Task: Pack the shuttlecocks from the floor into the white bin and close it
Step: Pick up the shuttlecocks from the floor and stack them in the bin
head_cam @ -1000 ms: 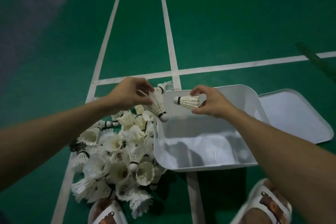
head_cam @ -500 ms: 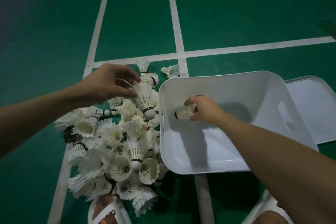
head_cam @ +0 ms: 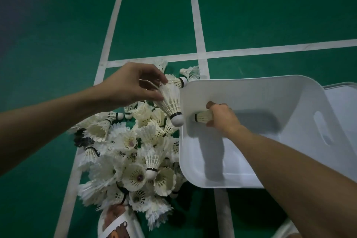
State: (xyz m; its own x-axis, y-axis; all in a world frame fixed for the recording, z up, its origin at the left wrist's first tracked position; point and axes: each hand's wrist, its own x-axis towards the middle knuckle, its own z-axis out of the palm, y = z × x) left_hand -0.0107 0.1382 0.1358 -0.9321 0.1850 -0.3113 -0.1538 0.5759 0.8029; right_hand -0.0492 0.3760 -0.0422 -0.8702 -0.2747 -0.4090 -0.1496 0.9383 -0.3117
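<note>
White feathers everywhere, and both hands are busy! The right grip (head_cam: 222,116) is down inside the white bin (head_cam: 251,83), fingers curled round one shuttlecock (head_cam: 201,116). It lies sideways, with its cork and black band poking out of the fist toward the bin's left wall. The hand is low in there, and my read is that the bird is being laid down rather than tossed, to spare the feathers.

The left grip (head_cam: 133,85) pinches the feather skirt of a second shuttlecock (head_cam: 171,102), whose cork hangs down below the fingertips, right beside the outside of the bin's left wall. Whether it touches the wall, I cannot tell. Held by the skirt with the cork down, it looks poised to go over the rim.

Beneath that left grip the pile (head_cam: 135,152) sprawls on the green floor (head_cam: 58,25), hard against the bin, so each reach is short. The lid (head_cam: 343,102) lies flat beyond the right grip, past the bin's far side, leaving the mouth open.

The birds are cream-white with ribbed, stitched skirts, white corks and black bands. Some look frayed, and many lie with their open cones up. With a heap that big, I judge the packing has barely begun.
</note>
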